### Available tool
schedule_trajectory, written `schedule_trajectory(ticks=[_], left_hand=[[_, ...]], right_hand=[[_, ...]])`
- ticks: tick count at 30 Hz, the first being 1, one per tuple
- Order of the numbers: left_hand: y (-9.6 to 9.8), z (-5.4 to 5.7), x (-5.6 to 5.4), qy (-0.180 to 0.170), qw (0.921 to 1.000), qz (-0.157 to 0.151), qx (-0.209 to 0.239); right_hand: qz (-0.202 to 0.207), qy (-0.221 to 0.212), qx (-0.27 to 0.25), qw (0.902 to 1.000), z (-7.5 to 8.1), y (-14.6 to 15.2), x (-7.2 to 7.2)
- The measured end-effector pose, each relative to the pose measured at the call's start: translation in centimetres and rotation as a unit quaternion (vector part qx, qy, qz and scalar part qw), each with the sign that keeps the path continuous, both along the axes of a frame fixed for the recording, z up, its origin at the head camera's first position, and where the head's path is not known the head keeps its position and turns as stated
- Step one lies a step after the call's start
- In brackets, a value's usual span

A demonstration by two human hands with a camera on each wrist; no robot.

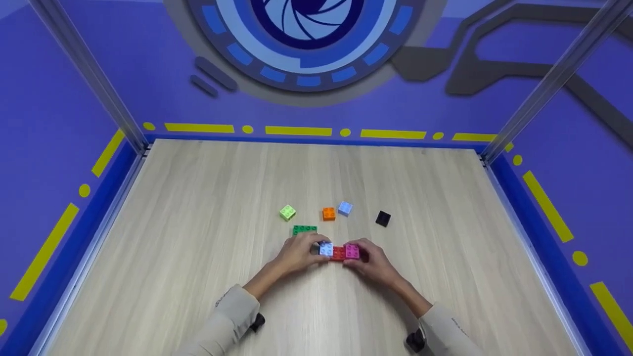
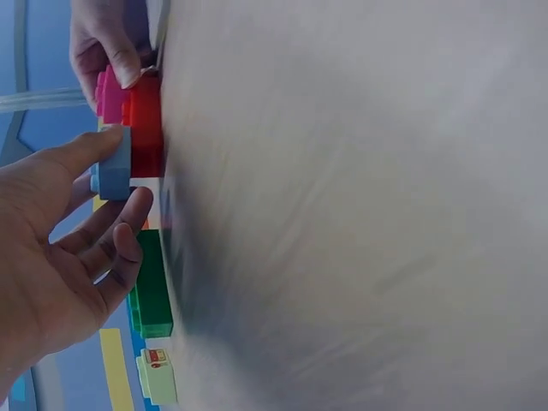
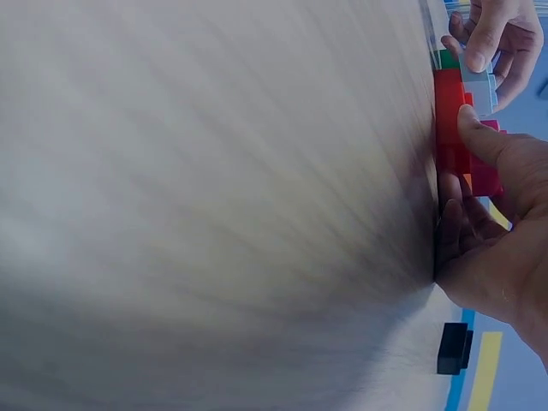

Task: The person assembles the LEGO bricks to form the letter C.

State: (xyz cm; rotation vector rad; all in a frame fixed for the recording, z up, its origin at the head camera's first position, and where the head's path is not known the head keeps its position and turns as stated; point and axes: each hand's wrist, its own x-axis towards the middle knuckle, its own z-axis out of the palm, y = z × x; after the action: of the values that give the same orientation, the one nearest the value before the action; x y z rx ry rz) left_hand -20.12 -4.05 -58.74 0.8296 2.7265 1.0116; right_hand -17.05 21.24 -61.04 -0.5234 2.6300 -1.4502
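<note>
A red toy building brick [image 1: 338, 253] lies on the table between the two hands. On its right end sits a magenta brick [image 1: 351, 251], which my right hand [image 1: 372, 261] grips between thumb and fingers. My left hand [image 1: 299, 253] pinches a light blue brick [image 1: 326, 248] at the red brick's left end. In the left wrist view this light blue brick [image 2: 114, 167] overhangs the end of the red brick [image 2: 147, 128]. Whether its studs are fully pressed together I cannot tell. Just beyond the left hand lies a green brick [image 1: 304, 230], partly hidden by that hand.
Farther back on the wooden table [image 1: 222, 198] lie a lime brick [image 1: 287, 212], an orange brick [image 1: 329, 213], a second light blue brick [image 1: 345, 208] and a black brick [image 1: 383, 218]. Blue-purple panels [image 1: 316, 113] wall the table at the back and sides.
</note>
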Motion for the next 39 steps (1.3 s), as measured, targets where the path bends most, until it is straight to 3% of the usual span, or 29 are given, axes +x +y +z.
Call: schedule_trajectory(ticks=[5, 9, 18, 21, 25, 39], left_hand=[[-0.3, 0.6, -0.6, -0.015, 0.9997, -0.011, 0.013], [-0.6, 1.2, -1.6, -0.006, 0.9989, -0.008, 0.045], [0.0, 1.5, -4.7, 0.016, 0.9930, 0.061, 0.100], [0.6, 1.2, -5.7, 0.021, 0.9919, 0.081, 0.096], [1.3, 0.8, -6.6, 0.020, 0.9926, 0.083, 0.086], [3.1, -0.4, -7.7, 0.032, 0.9936, 0.094, 0.054]], right_hand=[[0.003, -0.007, -0.009, 0.9999, 0.0, 0.0, -0.1], [0.004, -0.009, -0.002, 0.9999, 0.0, 0.1, -0.1], [0.007, -0.002, 0.008, 0.9999, 0.0, 0.2, -0.2], [0.005, -0.004, 0.005, 1.0000, -0.1, 0.1, -0.2], [0.003, -0.003, -0.001, 1.0000, -0.1, -0.1, -0.1], [0.002, 0.007, -0.009, 0.9999, -0.1, -0.2, 0.0]])
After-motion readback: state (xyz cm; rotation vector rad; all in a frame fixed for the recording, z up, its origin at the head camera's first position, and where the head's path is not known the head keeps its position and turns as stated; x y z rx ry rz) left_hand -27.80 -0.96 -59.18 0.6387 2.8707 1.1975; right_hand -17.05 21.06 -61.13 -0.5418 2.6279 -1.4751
